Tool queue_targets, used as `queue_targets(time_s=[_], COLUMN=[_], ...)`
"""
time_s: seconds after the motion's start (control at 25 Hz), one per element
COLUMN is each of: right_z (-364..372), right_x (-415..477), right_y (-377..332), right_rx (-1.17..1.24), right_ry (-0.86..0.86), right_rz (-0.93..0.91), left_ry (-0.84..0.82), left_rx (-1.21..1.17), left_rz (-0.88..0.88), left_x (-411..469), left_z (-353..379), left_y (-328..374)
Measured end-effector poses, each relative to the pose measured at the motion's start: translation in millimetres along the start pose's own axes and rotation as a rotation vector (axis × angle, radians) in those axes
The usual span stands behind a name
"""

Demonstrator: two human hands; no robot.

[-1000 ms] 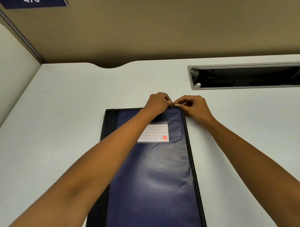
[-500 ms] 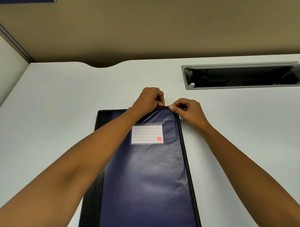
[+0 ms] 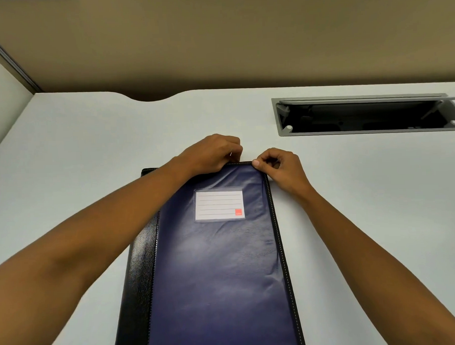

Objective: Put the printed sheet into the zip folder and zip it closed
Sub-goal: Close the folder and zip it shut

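Observation:
A dark blue zip folder (image 3: 217, 270) with a black spine and a white label pocket lies flat on the pale desk, long side running away from me. My left hand (image 3: 210, 153) sits at the folder's far edge with fingers curled, pinching a small metal zip pull. My right hand (image 3: 279, 168) pinches the folder's far right corner between thumb and fingers. The printed sheet is not visible.
A grey-framed cable tray opening (image 3: 366, 116) is sunk into the desk (image 3: 73, 157) at the far right. A brown partition wall stands behind the desk's back edge, which has a curved notch. A white side panel rises at the far left.
My left hand has moved left along the folder's far edge with the zip pull, away from my right hand, which stays at the far right corner. The view shifted slightly.

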State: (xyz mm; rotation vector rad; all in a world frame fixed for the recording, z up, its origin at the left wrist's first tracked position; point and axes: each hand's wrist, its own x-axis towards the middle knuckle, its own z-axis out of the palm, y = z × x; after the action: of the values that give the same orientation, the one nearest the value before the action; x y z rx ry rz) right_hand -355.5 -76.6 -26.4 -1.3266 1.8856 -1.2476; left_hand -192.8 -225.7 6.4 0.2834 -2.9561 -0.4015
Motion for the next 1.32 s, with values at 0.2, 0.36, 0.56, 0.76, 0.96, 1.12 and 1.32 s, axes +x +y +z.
queue_targets(time_s=[0.2,0.36,0.56,0.76,0.96,1.12,1.32], right_z=[3,1,4,5,4,4,2], right_x=[2,2,4,4,4,5,5], right_y=[0,1,1,1,1,3,5], right_rx=[-0.033,-0.057,-0.114,-0.113,-0.099,-0.092,-0.1], right_ry=[-0.018,-0.009,0.01,0.014,0.015,-0.009,0.008], right_rz=[-0.02,-0.037,-0.035,-0.04,-0.029,-0.034,-0.055], left_ry=[0.009,0.042,0.015,-0.004,-0.016,-0.013,0.021], left_rx=[0.078,0.266,0.356,0.378,0.273,0.22,0.217], left_rz=[0.092,0.2,0.248,0.23,0.136,0.126,0.178], left_x=[11,12,8,5,10,30,37], left_z=[2,3,-6,-9,-4,1,6], left_y=[3,2,-6,-11,-7,3,10])
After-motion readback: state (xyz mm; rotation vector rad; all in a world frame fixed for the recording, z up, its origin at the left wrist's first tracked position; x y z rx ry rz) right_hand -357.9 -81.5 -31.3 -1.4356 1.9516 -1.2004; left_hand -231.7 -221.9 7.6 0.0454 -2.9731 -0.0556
